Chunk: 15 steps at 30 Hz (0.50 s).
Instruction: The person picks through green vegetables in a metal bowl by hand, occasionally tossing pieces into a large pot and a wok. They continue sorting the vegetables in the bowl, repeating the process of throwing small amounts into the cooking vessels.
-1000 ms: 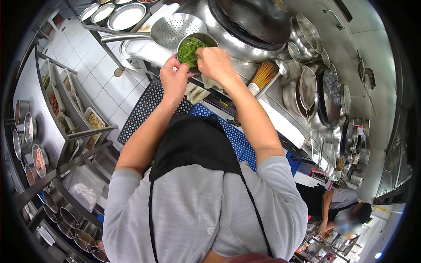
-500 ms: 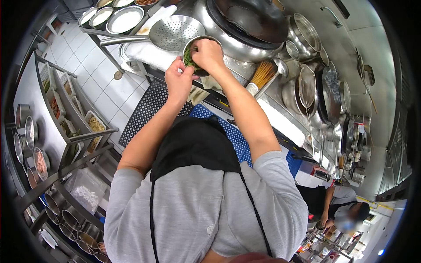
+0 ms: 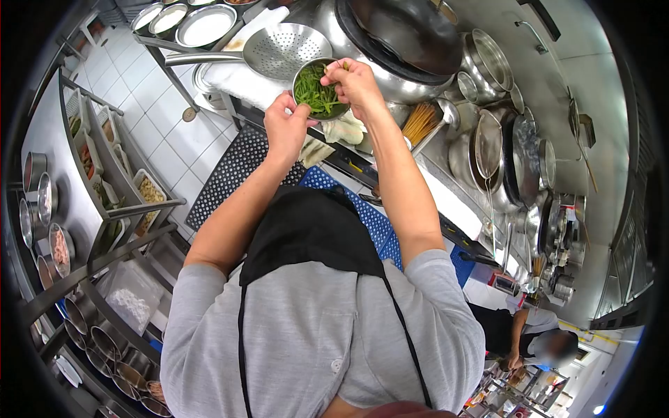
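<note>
A round metal bowl [image 3: 341, 111] is held over the counter's front edge. My left hand [image 3: 286, 125] grips its near left rim, thumb over the edge. Inside lie cut green vegetables [image 3: 317, 92]. My right hand [image 3: 355, 82] is at the bowl's right side, its fingers pinched together over the rim with a little of the greens between them. Just behind the bowl, a perforated metal strainer [image 3: 286, 50] rests with its handle pointing left. A large wok [image 3: 408, 35] sits beyond my right hand.
A bamboo brush [image 3: 421, 124] and a ladle [image 3: 449, 115] lie right of my forearm. Metal pans [image 3: 206, 26] stand at upper left. Food containers [image 3: 150, 194] fill the left rack. Another person [image 3: 533, 334] works at lower right. A floor mat [image 3: 226, 174] lies below the counter.
My right hand has lifted out of the bowl and moved right to its rim, showing more of the greens. My left hand still holds the bowl. The view has shifted slightly.
</note>
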Each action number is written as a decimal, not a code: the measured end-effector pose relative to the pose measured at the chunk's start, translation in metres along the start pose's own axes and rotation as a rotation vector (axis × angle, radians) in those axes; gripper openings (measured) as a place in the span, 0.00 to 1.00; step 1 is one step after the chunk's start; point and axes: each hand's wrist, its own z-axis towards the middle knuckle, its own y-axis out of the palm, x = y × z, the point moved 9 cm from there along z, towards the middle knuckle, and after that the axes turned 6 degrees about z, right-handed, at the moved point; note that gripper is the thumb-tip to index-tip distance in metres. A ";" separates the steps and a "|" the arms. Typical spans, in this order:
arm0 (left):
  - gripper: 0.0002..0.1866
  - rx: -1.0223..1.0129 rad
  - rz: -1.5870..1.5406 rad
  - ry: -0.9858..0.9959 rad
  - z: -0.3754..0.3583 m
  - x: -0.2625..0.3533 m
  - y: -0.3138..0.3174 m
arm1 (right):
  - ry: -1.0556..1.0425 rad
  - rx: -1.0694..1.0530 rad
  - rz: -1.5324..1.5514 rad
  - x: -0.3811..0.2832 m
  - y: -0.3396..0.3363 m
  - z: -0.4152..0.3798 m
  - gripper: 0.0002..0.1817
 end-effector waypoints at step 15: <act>0.15 -0.026 0.045 0.084 0.003 0.012 0.009 | -0.518 0.073 -1.173 -0.028 0.027 -0.018 0.06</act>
